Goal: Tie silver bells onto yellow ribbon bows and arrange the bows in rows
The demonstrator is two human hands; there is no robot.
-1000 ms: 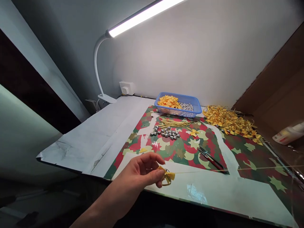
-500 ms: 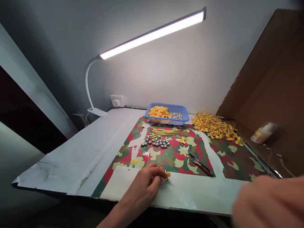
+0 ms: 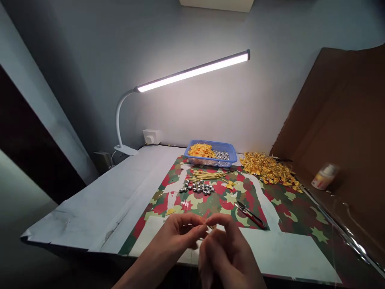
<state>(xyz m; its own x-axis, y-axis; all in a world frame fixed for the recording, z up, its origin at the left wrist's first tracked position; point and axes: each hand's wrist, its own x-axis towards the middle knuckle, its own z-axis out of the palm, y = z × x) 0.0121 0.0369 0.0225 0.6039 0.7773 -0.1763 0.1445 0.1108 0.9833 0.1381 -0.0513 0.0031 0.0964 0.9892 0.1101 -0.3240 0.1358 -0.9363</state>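
My left hand and my right hand meet over the front edge of the table, fingertips touching. The left thumb and forefinger pinch a small yellow bow, mostly hidden behind the fingers. My right hand has its fingers curled in against it; what they hold is hidden. A faint thread seems to hang below the hands. Beyond them lie several silver bells, a bundle of gold cords and a loose yellow bow. Thread snips with a red handle rest to the right.
Yellow bows and silver beads or bells fill a blue basket by the wall. Right of it is a heap of gold bows with cords. A white bottle stands near a cardboard panel. A lit lamp arches above.
My right hand has come in from the far right to meet the left. The yellow bow in my left hand is now mostly covered. The view has tilted up slightly.
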